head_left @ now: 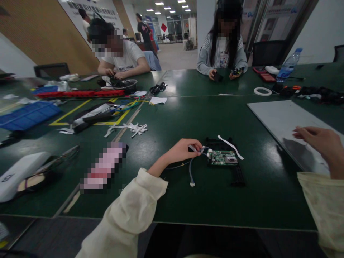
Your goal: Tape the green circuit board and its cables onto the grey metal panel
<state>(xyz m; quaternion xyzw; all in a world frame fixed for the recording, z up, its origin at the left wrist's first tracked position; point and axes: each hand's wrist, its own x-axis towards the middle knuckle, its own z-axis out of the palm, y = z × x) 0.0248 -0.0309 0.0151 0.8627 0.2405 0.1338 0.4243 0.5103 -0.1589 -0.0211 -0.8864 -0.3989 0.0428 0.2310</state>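
My left hand [185, 148] is closed in a pinch on thin grey cables at the left end of a green circuit board [221, 157]. White plugs sit at that end of the board. It lies on a black plastic frame [238, 175], and a white paper strip [230, 147] crosses the frame's upper right. One loose cable [191, 173] hangs down toward me, ending in a small white connector. Off to the right, my right hand [319, 141] is held above a light grey panel [285, 118], its fingertips drawn together. Whether anything is between them is too small to see.
A phone [104, 166] lies left of my forearm, with white paper strips [137, 129] beyond it. Farther left are a blue tray [29, 114] and a white device [23, 173]. A tape roll [262, 91] and a water bottle [289, 66] stand back right. Two people sit opposite.
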